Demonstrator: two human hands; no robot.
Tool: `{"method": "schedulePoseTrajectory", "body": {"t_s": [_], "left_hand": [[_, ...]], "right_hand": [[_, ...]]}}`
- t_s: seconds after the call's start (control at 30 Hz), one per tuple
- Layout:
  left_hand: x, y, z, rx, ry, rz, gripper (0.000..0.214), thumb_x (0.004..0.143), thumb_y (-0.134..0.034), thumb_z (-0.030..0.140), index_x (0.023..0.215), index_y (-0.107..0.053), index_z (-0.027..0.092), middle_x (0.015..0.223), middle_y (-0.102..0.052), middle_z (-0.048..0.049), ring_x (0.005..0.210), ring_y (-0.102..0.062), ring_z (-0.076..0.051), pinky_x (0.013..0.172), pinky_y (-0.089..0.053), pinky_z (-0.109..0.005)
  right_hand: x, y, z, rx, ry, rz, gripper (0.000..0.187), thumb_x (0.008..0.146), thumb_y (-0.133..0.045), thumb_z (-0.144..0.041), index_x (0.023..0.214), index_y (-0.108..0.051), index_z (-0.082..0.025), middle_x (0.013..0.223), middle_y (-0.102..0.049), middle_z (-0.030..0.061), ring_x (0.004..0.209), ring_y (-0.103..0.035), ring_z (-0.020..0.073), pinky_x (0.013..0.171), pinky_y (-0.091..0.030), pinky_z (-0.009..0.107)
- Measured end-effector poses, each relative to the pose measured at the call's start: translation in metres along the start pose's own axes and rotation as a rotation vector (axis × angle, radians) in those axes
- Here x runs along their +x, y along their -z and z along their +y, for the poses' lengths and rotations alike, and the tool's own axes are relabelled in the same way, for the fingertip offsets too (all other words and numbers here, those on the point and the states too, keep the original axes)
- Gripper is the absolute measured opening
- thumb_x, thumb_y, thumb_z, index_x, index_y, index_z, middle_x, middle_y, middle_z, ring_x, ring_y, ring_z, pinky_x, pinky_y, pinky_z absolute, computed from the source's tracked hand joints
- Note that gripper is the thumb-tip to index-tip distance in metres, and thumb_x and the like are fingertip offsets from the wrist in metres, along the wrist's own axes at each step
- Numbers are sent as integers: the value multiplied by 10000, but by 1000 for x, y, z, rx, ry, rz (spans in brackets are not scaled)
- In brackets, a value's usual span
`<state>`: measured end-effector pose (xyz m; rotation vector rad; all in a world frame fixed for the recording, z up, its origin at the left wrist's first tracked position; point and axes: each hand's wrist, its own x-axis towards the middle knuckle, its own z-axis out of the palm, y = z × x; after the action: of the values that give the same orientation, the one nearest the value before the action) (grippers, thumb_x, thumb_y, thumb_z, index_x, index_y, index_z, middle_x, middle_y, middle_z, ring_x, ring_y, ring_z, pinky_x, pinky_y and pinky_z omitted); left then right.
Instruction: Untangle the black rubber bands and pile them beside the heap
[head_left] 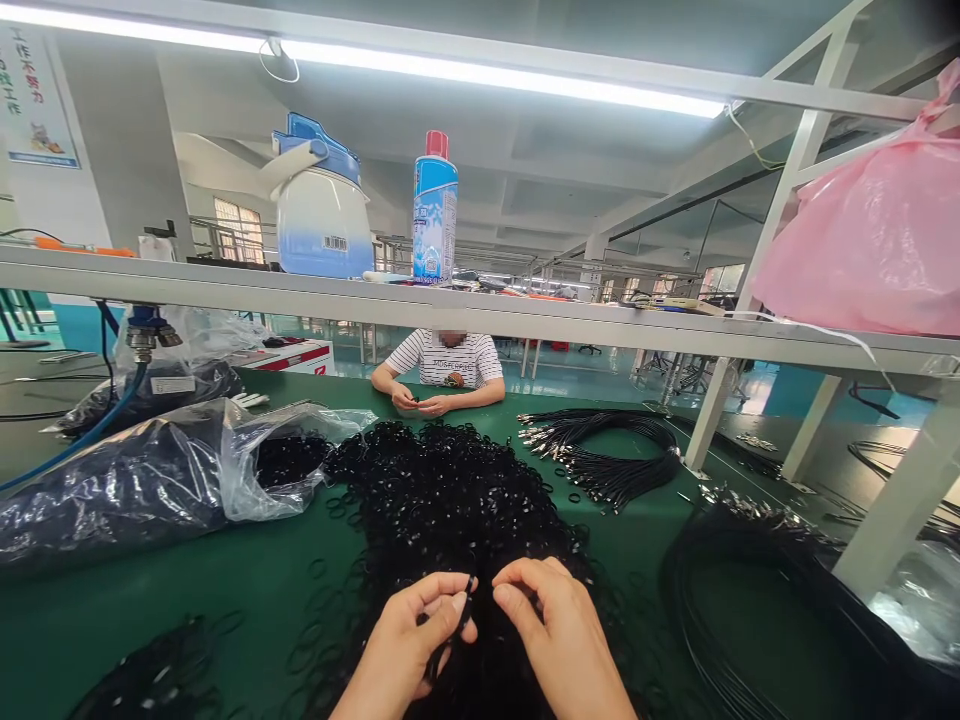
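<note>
Both hands are pinched together low over the green table [225, 600], left hand [409, 640] gripping a small black ring [468, 592] standing upright, right hand [559, 630] fingertips closing in just beside it, ring pile [450, 490] directly ahead.

Pinching a small black ring [468, 592] between left hand [405, 640] and right hand [559, 630], fingertips nearly touching, hovering over a big heap of black rings [450, 500] spreading across the green table [247, 590]. Lying left: a clear bag of rings [150, 480]. Lying right: bundled black cables [600, 450]. Sitting opposite, working with both hands: a person in a striped shirt [450, 362]
</note>
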<state>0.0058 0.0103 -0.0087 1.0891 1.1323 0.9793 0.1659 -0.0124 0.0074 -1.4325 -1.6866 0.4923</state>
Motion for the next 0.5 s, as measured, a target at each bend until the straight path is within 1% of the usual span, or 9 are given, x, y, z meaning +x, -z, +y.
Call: {"method": "schedulePoseTrajectory", "body": {"t_s": [0.1,0.17,0.23,0.3,0.37,0.4,0.43,0.47,0.5], "left_hand": [[-1,-3,-1,22,-25,2,522,607,-692,531,970,-590,170,559,-555,46,382,-276,-33,361,-70,-144],[-1,-5,-3,32,-42,-1,523,610,-695,528,977,-586,172,535,-507,67,382,-280,-35,358,-71,-143],[1,-4,-5,35,-69,-13,541,621,-686,539,999,-577,168,524,-481,77,369,-283,-36,351,-82,-146],[4,-1,-8,47,-94,-25,571,646,-660,558,1050,-559,167,541,-502,72,351,-291,-38,342,-106,-154],[5,3,-9,123,-127,9,562,683,-624,564,1092,-555,184,614,-570,40,360,-347,-57,337,-176,-168],[4,6,-8,182,-163,53,527,705,-612,550,1096,-567,198,690,-612,12,412,-429,-81,360,-260,-181],[3,7,-7,249,-212,107,473,726,-606,526,1081,-589,214,785,-642,-15,517,-521,-116,430,-360,-201],[1,9,-5,313,-266,156,412,742,-607,494,1058,-612,230,880,-653,-31,664,-582,-153,548,-436,-226],[-1,9,-3,364,-316,184,352,752,-612,462,1028,-633,244,946,-651,-34,807,-595,-184,682,-458,-250]], "right_hand": [[-2,-12,-4,41,-1,-40,129,812,-577,-233,713,-656,-256,712,-663,-31,742,-581,177,652,-388,255],[-3,-19,-5,92,-24,-46,101,759,-610,-179,684,-649,-234,692,-658,-32,683,-575,159,596,-381,231],[-2,-22,-5,159,-49,-65,110,736,-596,-142,657,-636,-208,667,-659,-29,602,-554,136,535,-365,211],[-2,-20,-4,209,-73,-84,126,744,-569,-148,641,-626,-192,630,-652,-28,557,-531,123,503,-350,201],[-1,-15,-3,193,-96,-58,126,749,-565,-172,641,-629,-189,615,-630,-28,569,-524,127,520,-354,204],[-1,-13,-2,168,-106,-36,124,751,-566,-182,646,-631,-191,617,-615,-30,585,-524,133,539,-360,209],[-1,-11,-1,140,-116,-17,122,753,-565,-190,651,-631,-195,620,-602,-31,598,-523,138,555,-363,215],[0,-10,-1,113,-125,-5,120,757,-561,-196,659,-630,-201,628,-593,-32,607,-522,143,566,-363,221],[0,-9,0,94,-129,-6,122,764,-554,-201,667,-626,-206,636,-591,-32,614,-521,148,574,-361,225]]}}
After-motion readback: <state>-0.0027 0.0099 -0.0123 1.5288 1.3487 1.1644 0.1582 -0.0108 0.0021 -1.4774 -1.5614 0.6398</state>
